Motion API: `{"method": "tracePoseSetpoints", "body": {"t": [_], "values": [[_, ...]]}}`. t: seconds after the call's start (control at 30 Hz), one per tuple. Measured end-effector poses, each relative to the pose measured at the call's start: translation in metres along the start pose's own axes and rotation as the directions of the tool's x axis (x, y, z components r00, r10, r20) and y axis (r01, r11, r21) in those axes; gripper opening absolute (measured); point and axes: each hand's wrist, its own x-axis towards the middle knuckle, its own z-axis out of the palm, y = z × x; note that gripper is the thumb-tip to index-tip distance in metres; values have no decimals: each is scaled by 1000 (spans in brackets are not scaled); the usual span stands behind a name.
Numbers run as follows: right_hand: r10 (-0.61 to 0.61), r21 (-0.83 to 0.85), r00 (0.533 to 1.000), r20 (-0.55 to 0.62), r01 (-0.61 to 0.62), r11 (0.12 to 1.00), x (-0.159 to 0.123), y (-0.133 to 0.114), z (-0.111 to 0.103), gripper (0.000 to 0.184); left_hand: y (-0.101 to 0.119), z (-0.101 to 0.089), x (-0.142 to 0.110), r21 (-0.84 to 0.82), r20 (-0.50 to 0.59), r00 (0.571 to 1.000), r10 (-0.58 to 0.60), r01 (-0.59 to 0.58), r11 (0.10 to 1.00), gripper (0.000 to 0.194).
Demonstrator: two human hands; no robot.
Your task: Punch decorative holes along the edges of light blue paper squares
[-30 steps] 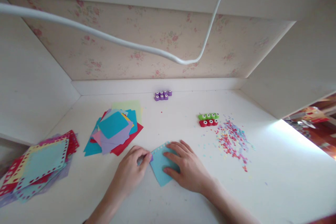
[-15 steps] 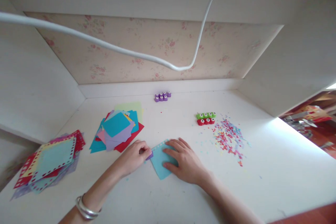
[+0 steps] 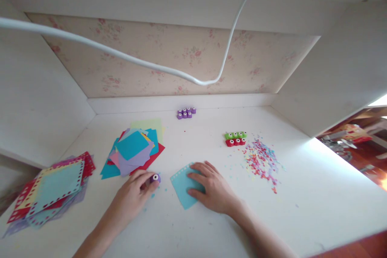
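Note:
Between the thumb and fingers of my left hand [image 3: 136, 193] is a small purple craft punch [image 3: 155, 178] with a white button, just left of a light blue paper square [image 3: 180, 185] and apart from it. A row of punched holes runs along the square's upper edge. My right hand [image 3: 210, 185] lies on the square's right side with fingers spread, pressing it to the white table. A few light blue punched bits [image 3: 152, 196] are scattered below the punch.
Coloured paper sheets [image 3: 133, 145] lie in a pile at left, with hole-edged sheets [image 3: 60, 181] further left. Purple punches [image 3: 185, 113] stand at the back; green and red punches [image 3: 236, 139] at right, beside a confetti heap [image 3: 261, 159]. A white cable [image 3: 157, 66] hangs across in front.
My left hand has moved left with the purple punch, off the paper's left corner, and the punch's white button now shows. My right hand stays on the paper.

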Motion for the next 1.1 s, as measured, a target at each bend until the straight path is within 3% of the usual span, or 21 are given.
{"method": "tracePoseSetpoints", "body": {"t": [0.2,0.4,0.53,0.6,0.73,0.83,0.9,0.97,1.0,1.03,1.1], "values": [[-13,32,997,-70,15,999,-2,-2,1,41,3,10,-9,31,-106,991,85,-82,996,30],[-1,315,988,-152,50,948,-10,-36,-6,41,42,19,-14,-117,-112,962,249,-261,958,36],[-19,376,985,-170,83,923,-9,-50,-10,25,61,30,-14,-122,-138,920,366,-383,916,34],[22,329,986,-163,33,944,-8,-51,-12,21,62,37,-13,-121,-146,915,375,-393,912,34],[32,234,999,-34,-23,972,-8,-50,-22,20,54,47,-11,-107,-141,903,406,-422,900,37],[83,282,997,1,-80,956,-4,-42,-33,18,49,49,-11,-114,-151,914,377,-395,912,37],[160,350,986,-38,-137,927,2,-24,-45,20,46,47,-12,-131,-144,935,323,-342,931,35],[284,370,950,-126,-221,903,11,9,-61,24,44,45,-13,-140,-132,944,302,-319,937,32],[387,333,906,-172,-316,889,16,29,-72,25,43,44,-13,-135,-132,941,310,-327,935,30],[515,283,821,-245,-448,848,21,51,-83,27,43,44,-14,-118,-140,934,328,-345,931,29],[618,236,715,-328,-571,786,30,95,-107,39,43,44,-15,-57,-168,910,379,-392,918,27]]}}
